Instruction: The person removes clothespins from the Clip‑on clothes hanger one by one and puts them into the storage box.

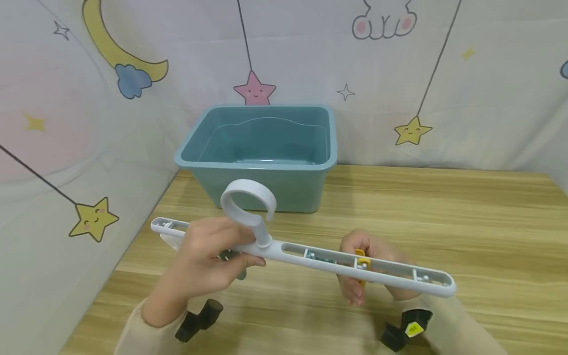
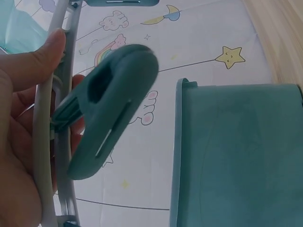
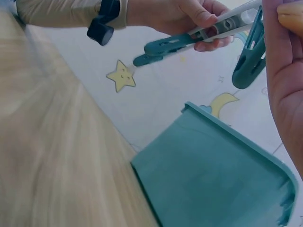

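A white clip hanger [image 1: 288,250] with a round hook [image 1: 248,187] slants across the head view above the table. My left hand [image 1: 208,259] grips its bar just left of the hook, thumb on the near side. Behind the right half of the bar, my right hand [image 1: 379,249] holds a yellow clip [image 1: 361,261] that sits on the bar; the bar hides part of those fingers. Teal clips hang from the bar, one large in the left wrist view, a teal clip [image 2: 113,109] beside my left fingers. A pale clip [image 1: 170,240] hangs near the left end.
A teal plastic bin [image 1: 266,190] stands behind the hanger on the wood-grain table [image 1: 443,212], against a printed cloth backdrop [image 1: 310,64]. More cloth hangs along the left side. Black wrist devices [image 1: 199,319] sit at both cuffs.
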Tool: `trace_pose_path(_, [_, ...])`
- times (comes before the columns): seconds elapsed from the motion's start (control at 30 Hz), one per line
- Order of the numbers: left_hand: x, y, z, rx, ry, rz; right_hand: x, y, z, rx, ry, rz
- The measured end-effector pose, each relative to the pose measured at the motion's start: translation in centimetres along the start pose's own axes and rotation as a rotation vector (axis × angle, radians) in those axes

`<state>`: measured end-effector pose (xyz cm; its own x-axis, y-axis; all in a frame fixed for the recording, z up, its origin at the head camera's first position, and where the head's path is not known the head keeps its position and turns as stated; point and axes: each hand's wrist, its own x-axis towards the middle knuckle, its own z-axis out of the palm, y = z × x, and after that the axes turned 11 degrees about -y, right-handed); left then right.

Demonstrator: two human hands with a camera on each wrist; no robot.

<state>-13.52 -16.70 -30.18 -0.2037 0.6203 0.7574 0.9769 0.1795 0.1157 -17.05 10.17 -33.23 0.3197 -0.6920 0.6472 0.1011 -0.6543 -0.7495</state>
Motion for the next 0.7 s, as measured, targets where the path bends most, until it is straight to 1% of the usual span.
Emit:
trace_pose_path(0.07, [0.0, 0.0, -0.1, 0.012, 0.012, -0.020, -0.6, 0.0, -0.1, -0.040, 0.052, -0.003])
trace_pose_path(0.13, [0.0, 0.0, -0.3, 0.023, 0.025, -0.034, -1.0, -0.1, 0.0, -0.085, 0.125, 0.005])
trace_pose_path(0.23, [0.0, 0.0, -0.4, 0.040, 0.042, -0.050, -1.1, -0.5, 0.2, -0.137, 0.201, 0.010])
trace_pose_path(0.4, [-0.1, -0.1, -0.6, 0.076, 0.057, -0.051, -1.1, -1.1, 0.3, -0.189, 0.231, 0.040])
trace_pose_path(0.6, [-0.1, -0.1, -0.8, 0.128, 0.050, -0.061, -1.6, -1.8, 0.2, -0.149, 0.296, 0.122])
trace_pose_path(0.7, [-0.2, -0.1, -0.8, 0.138, 0.050, -0.067, -1.9, -1.9, 0.2, -0.140, 0.305, 0.143])
